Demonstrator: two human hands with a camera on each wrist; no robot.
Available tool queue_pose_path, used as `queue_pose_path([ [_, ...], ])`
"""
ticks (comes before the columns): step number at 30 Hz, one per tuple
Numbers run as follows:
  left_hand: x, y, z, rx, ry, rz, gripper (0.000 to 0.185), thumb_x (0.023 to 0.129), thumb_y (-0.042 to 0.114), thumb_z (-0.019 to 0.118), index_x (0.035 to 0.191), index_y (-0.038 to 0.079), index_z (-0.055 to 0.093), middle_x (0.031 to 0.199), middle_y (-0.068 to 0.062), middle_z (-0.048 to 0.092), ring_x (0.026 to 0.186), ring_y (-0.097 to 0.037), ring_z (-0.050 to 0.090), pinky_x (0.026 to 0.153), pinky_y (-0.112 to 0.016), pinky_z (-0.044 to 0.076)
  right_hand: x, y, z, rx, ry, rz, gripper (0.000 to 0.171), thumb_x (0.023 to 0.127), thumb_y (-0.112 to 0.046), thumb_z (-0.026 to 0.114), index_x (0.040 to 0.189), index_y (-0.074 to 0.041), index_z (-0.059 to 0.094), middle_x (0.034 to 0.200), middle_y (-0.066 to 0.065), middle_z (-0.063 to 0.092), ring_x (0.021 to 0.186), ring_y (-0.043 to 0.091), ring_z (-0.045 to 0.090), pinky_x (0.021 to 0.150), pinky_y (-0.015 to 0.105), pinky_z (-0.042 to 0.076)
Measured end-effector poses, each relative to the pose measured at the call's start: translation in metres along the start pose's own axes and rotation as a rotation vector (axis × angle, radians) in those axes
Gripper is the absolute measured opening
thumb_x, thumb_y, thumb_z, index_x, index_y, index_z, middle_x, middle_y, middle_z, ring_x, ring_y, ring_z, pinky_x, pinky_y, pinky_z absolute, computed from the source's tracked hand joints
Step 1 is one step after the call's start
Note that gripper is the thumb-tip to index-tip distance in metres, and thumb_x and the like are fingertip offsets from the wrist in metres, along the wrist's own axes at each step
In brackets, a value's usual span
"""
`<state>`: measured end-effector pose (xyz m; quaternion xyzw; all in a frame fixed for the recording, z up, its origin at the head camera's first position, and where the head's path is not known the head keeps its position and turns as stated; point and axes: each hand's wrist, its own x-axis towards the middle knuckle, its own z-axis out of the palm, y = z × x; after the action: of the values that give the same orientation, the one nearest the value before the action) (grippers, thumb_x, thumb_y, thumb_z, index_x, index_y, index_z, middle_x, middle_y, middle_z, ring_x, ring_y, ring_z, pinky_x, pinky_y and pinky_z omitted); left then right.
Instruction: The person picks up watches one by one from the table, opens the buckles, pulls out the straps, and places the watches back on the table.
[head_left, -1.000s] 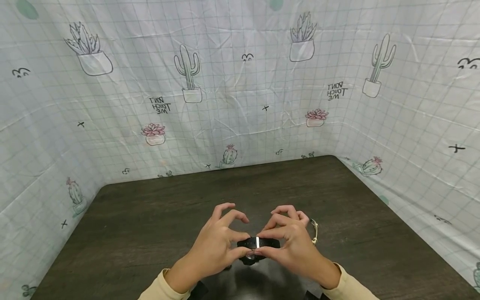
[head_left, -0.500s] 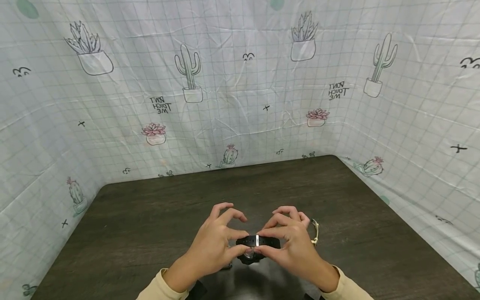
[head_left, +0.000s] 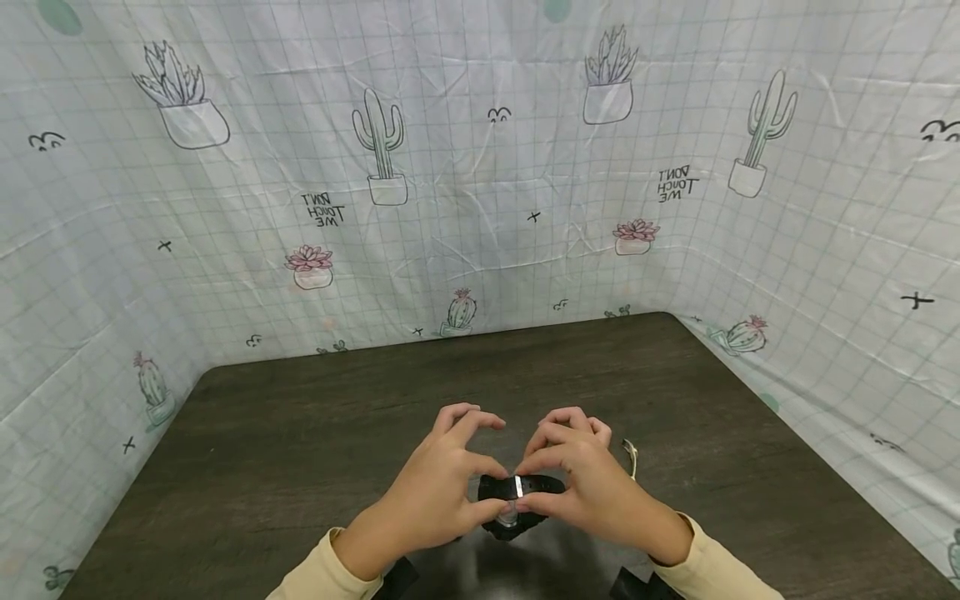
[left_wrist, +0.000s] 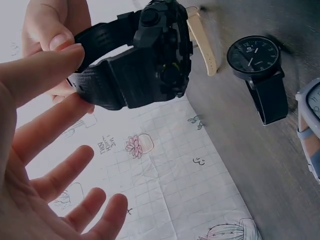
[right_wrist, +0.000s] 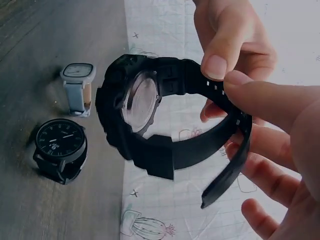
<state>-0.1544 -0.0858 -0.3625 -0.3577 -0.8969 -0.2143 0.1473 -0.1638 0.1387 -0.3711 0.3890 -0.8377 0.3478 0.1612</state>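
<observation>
Both hands hold a chunky black watch [head_left: 516, 498] just above the near edge of the dark table [head_left: 300, 433]. The left hand [head_left: 435, 492] pinches one side of the strap between thumb and forefinger, its other fingers [left_wrist: 75, 165] spread loose and apart. The right hand [head_left: 581, 487] has its fingers [right_wrist: 220, 60] clamped on the strap at the metal buckle.

Judging by the right wrist view, the strap already forms a closed loop, with the tail threaded through and its free end [right_wrist: 220, 190] hanging down (whether the pin sits in a hole I cannot tell, since the fingers cover it). Fastening seems well along; tucking the tail looks left to do.

On the table lie a round black watch [right_wrist: 60, 147], a blue-strapped square watch [right_wrist: 77, 87] beside it, and a beige strap [left_wrist: 202, 42] near the held watch.
</observation>
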Motion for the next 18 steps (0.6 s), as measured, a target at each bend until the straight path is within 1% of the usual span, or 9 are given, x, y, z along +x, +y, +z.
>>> queue_pose_path([
  [2,0.0,0.0,0.0,0.008,0.006,0.011,0.019,0.077,0.041,0.082,0.088,0.026,0.08,0.134,0.003,0.053,0.132,-0.028,0.037,0.102,-0.044,0.047,-0.001,0.0,-0.001,0.0,-0.004,0.015,0.022,0.065,-0.03,0.09,0.083,-0.031,0.076,0.092,-0.021,0.059,0.108,0.011,0.039,0.083,0.051,0.015],
  [5,0.0,0.0,0.001,-0.007,0.042,0.023,0.018,0.076,0.039,0.084,0.088,0.026,0.081,0.133,0.002,0.055,0.132,-0.029,0.037,0.102,-0.044,0.047,-0.003,0.0,-0.001,0.0,0.011,0.034,0.027,0.064,-0.03,0.091,0.086,-0.034,0.075,0.094,-0.022,0.06,0.108,0.01,0.041,0.082,0.05,0.017],
  [6,-0.001,0.0,0.001,-0.014,0.06,0.024,0.017,0.075,0.038,0.084,0.087,0.026,0.081,0.132,0.002,0.055,0.132,-0.029,0.038,0.102,-0.044,0.047,-0.005,0.001,-0.001,0.01,0.015,0.041,0.029,0.065,-0.029,0.09,0.089,-0.034,0.075,0.095,-0.022,0.061,0.107,0.009,0.041,0.082,0.049,0.018],
  [8,-0.001,0.0,0.0,-0.034,0.091,0.023,0.017,0.074,0.036,0.086,0.086,0.026,0.08,0.131,0.002,0.056,0.133,-0.029,0.037,0.102,-0.045,0.047,-0.009,0.002,-0.004,0.048,0.005,0.055,0.029,0.071,-0.028,0.087,0.096,-0.035,0.074,0.098,-0.021,0.063,0.105,0.008,0.043,0.084,0.048,0.024],
  [10,-0.002,0.0,0.0,-0.047,0.117,0.022,0.017,0.072,0.034,0.087,0.085,0.026,0.08,0.13,0.002,0.056,0.133,-0.029,0.038,0.102,-0.046,0.047,-0.013,0.005,-0.009,0.115,-0.029,0.107,0.022,0.08,-0.027,0.081,0.098,-0.034,0.072,0.101,-0.019,0.065,0.103,0.008,0.045,0.087,0.043,0.032],
  [13,-0.003,0.001,-0.002,-0.049,0.129,0.021,0.018,0.07,0.033,0.088,0.085,0.026,0.08,0.129,0.002,0.057,0.134,-0.028,0.038,0.102,-0.047,0.047,-0.016,0.009,-0.015,0.195,-0.098,0.207,0.004,0.09,-0.03,0.071,0.092,-0.032,0.069,0.101,-0.016,0.065,0.102,0.011,0.045,0.084,0.035,0.038],
  [14,-0.004,0.001,-0.002,-0.042,0.128,0.021,0.019,0.07,0.033,0.089,0.085,0.026,0.08,0.129,0.002,0.057,0.133,-0.028,0.038,0.101,-0.046,0.048,-0.016,0.01,-0.017,0.211,-0.121,0.23,0.003,0.091,-0.031,0.069,0.088,-0.032,0.068,0.101,-0.014,0.065,0.102,0.013,0.045,0.084,0.035,0.038],
  [16,-0.005,0.001,-0.002,-0.04,0.125,0.024,0.018,0.07,0.033,0.088,0.085,0.026,0.08,0.129,0.002,0.057,0.133,-0.029,0.038,0.101,-0.046,0.048,-0.017,0.015,-0.019,0.243,-0.181,0.276,0.009,0.094,-0.033,0.065,0.085,-0.031,0.066,0.104,-0.013,0.063,0.105,0.014,0.043,0.085,0.036,0.035],
  [18,-0.006,0.001,0.0,-0.044,0.126,0.015,0.018,0.071,0.034,0.088,0.085,0.026,0.08,0.13,0.003,0.057,0.133,-0.028,0.038,0.101,-0.046,0.048,-0.019,0.023,-0.022,0.382,-0.237,0.276,0.015,0.099,-0.027,0.059,0.086,-0.025,0.066,0.109,-0.006,0.06,0.108,0.016,0.044,0.084,0.037,0.035],
])
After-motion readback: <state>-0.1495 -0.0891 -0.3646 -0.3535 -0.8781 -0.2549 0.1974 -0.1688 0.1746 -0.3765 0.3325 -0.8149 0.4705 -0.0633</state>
